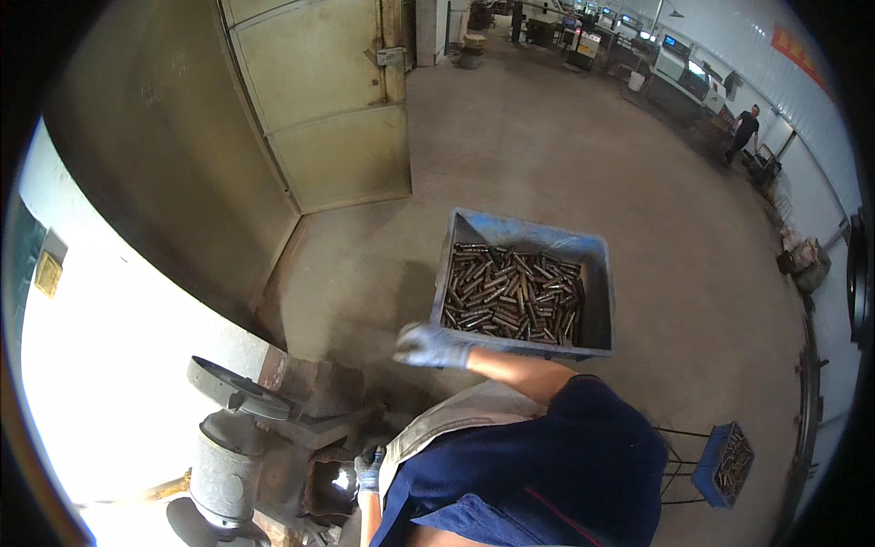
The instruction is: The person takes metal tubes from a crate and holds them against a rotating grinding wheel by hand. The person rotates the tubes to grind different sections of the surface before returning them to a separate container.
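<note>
My right hand (432,346), in a grey-blue glove, is beside the near left corner of a blue plastic bin (597,305). Motion blurs its fingers, so I cannot see whether it holds anything. Many short, dark metal pins (515,292) lie heaped inside that bin. Lower down, my left hand (368,469), gloved as well, is bent at the open housing of a grey grinding machine (228,465). A bright spot (344,479) shines in the housing next to its fingers. Whatever these closed fingers grip is too small to make out.
A tall metal door (324,105) stands at the upper left. At the lower right, a smaller blue bin (707,474) of metal parts rests on a thin-legged stand. Far off, a person (745,132) is near the right wall, past which machines (684,73) line up.
</note>
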